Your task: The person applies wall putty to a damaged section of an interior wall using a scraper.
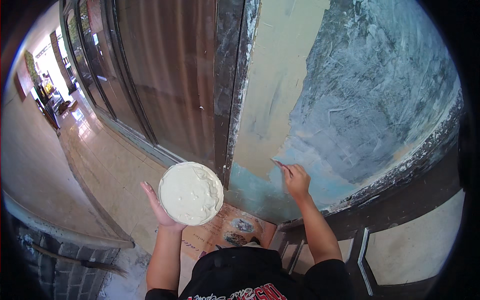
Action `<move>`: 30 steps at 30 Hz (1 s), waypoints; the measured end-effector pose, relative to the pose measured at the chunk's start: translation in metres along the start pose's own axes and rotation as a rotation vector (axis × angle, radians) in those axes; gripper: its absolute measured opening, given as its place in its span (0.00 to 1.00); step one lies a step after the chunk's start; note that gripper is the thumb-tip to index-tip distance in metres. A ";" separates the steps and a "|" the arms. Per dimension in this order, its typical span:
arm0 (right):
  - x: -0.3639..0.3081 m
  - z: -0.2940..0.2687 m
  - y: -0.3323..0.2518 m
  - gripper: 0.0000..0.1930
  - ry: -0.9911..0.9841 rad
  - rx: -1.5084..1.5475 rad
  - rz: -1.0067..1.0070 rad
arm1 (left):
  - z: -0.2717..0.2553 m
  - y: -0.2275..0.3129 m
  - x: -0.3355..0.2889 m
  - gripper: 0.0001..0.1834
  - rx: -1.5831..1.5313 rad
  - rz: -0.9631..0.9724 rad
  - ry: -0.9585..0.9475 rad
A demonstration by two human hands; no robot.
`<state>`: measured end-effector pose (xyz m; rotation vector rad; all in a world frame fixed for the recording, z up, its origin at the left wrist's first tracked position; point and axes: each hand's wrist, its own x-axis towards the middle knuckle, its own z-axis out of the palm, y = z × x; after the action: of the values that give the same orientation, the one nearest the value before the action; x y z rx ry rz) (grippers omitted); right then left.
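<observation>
Only printed thing we can spot is a flat orange-brown cardboard sheet (pixel 227 231) lying on the floor below us, with dark oval pictures and some lettering on it.

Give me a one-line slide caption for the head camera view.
Left hand cradles a bowl of white putty; right hand presses a scraper to the wall.
</observation>
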<state>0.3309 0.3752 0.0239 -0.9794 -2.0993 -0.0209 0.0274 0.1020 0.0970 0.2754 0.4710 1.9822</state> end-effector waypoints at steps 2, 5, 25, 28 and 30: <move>-0.012 0.002 0.000 0.05 -0.014 0.010 -0.009 | -0.001 0.000 -0.001 0.61 -0.023 -0.005 0.016; -0.026 0.019 0.015 0.05 -0.067 -0.026 -0.026 | -0.002 -0.002 0.001 0.62 -0.056 -0.030 -0.035; -0.002 0.009 0.007 0.05 0.002 -0.092 0.056 | -0.003 0.004 -0.006 0.60 -0.013 -0.012 -0.019; 0.008 -0.022 -0.009 0.04 0.030 0.001 0.073 | -0.002 0.004 -0.008 0.60 -0.032 -0.008 -0.045; 0.015 -0.042 -0.023 0.03 0.009 0.070 0.092 | 0.000 0.003 -0.008 0.60 -0.055 -0.016 -0.060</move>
<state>0.3384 0.3549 0.0692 -1.0308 -2.0304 0.0941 0.0282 0.0937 0.0981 0.2947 0.3786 1.9627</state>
